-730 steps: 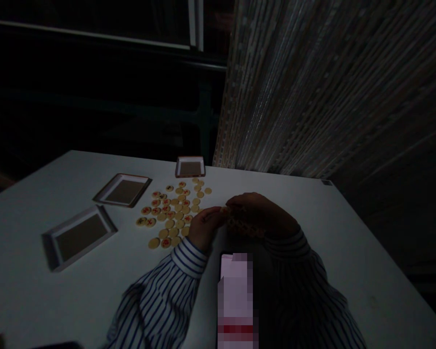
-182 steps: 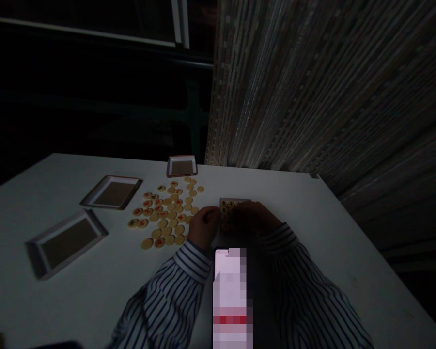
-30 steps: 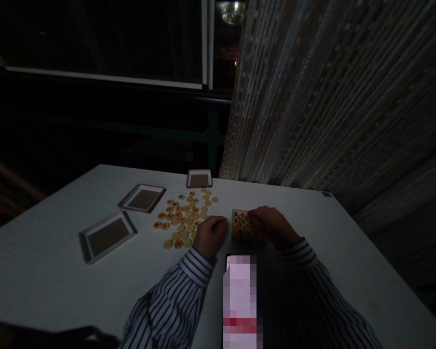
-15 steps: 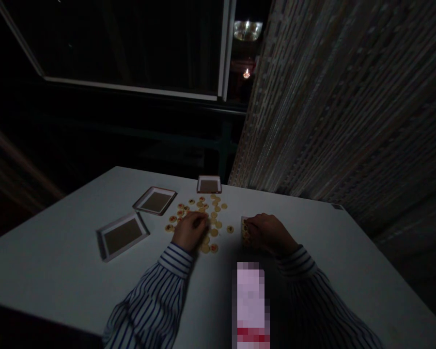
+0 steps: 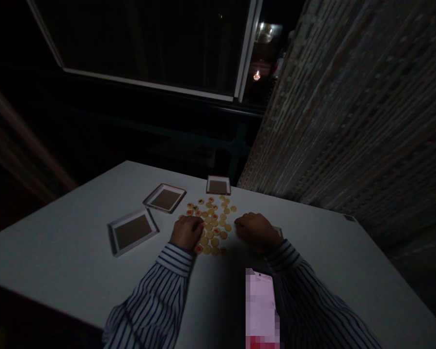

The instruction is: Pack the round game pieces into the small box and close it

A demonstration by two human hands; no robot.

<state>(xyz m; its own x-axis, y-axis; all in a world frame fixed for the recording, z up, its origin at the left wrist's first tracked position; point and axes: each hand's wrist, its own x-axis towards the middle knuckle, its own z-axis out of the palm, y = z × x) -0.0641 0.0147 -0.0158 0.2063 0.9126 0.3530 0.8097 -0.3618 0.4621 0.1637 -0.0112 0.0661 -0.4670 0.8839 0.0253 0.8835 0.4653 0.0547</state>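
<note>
Many round pale Chinese chess pieces [image 5: 210,235], some with red or dark markings, lie loosely spread on the white table [image 5: 312,271]. At their left edge, my left hand [image 5: 186,231] is curled with fingertips drawn together, touching or just above the pieces. My right hand [image 5: 257,231] is just right of the pieces, thumb and fingers pinched together. Whatever either pinch may hold is too small and dark to make out. Partly hidden behind my right hand is a small light tray [image 5: 279,231], with only its right edge showing.
Two shallow open trays or lids [image 5: 132,231] [image 5: 164,198] lie left of the pieces, and a smaller one [image 5: 218,185] is at the far edge. A lit phone [image 5: 263,295] lies at the near side. A string curtain [image 5: 330,121] hangs along the right.
My right hand has moved left, from the small tray with pieces to the edge of the spread pieces. My left hand has shifted slightly left relative to the pieces. The view has turned slightly left.
</note>
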